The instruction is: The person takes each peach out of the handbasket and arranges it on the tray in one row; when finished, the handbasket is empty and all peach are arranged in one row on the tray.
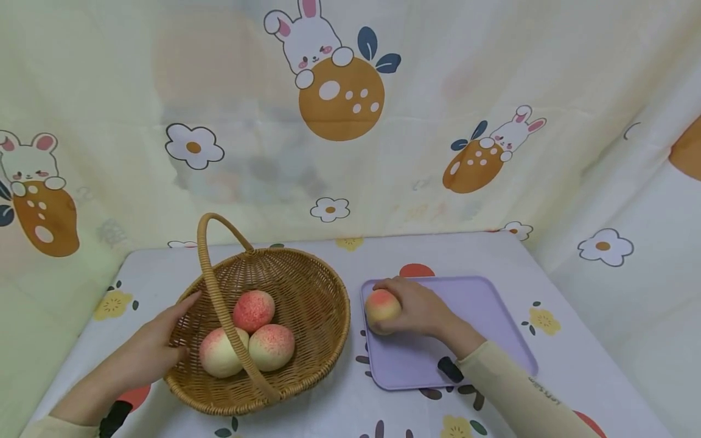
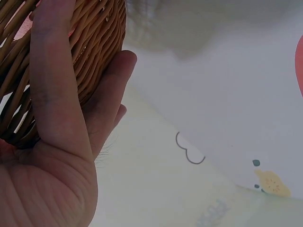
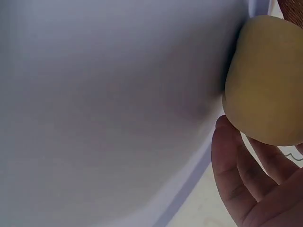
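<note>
Altogether four peaches [image 1: 271, 348], one basket [image 1: 312, 298], one tray [image 1: 465, 304]

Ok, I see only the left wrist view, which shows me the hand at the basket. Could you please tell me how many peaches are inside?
Observer: Three peaches lie in the basket.
Operator: Thank you. And what does the other hand hold?
Observer: The right hand holds one more peach.
Operator: Where exactly is this peach?
Observer: At the edge of the purple tray nearest the basket.
</note>
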A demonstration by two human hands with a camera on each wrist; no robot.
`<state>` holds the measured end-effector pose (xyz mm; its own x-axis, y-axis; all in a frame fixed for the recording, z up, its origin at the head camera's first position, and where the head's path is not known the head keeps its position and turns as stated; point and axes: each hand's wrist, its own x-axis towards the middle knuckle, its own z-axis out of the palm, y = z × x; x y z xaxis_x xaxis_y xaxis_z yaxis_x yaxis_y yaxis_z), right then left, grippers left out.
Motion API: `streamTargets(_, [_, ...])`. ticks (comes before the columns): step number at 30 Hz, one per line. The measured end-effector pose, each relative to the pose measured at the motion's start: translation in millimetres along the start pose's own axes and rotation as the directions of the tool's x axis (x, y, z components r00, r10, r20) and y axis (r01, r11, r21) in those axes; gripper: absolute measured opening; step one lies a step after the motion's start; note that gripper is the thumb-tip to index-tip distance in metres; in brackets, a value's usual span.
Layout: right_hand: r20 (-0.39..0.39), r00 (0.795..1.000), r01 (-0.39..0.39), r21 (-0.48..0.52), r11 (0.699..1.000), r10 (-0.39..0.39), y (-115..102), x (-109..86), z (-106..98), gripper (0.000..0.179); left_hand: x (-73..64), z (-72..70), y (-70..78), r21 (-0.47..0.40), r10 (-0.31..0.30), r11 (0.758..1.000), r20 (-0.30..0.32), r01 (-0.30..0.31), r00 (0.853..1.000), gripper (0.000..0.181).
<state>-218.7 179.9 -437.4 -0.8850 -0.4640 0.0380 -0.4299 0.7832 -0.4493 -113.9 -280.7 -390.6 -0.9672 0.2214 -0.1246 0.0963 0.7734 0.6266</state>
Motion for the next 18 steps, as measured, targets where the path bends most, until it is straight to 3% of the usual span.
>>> streamTargets(8, [-0.039, 0.999, -0.006, 0.011, 1.0, 0.006, -2.3, -5.1, -0.5, 0.072, 0.4, 0.8, 0.1, 0.004, -0.004, 1.0, -0.005, 0.004, 1.0, 0.093])
streamTargets(13, [-0.048, 0.999, -0.006, -0.007, 1.0, 0.006, -3.1, -5.7, -6.0, 0.085, 1.1, 2.0, 1.0, 0.014, -0.003, 1.0, -0.003, 0.003, 1.0, 0.093])
streamTargets(16, [-0.112, 0.993, 0.03, 0.035, 0.999, -0.026, -16.6, -2.6, -17.3, 0.091, 1.2, 1.5, 1.0, 0.023, -0.011, 1.0, 0.001, 0.011, 1.0, 0.093])
streamTargets(18, [-0.169, 0.983, 0.094, 0.109, 0.99, -0.075, -33.4, 0.9, -25.9, 0.09, 0.8, 0.9, 0.8, 0.028, -0.014, 1.0, 0.003, 0.014, 1.0, 0.093])
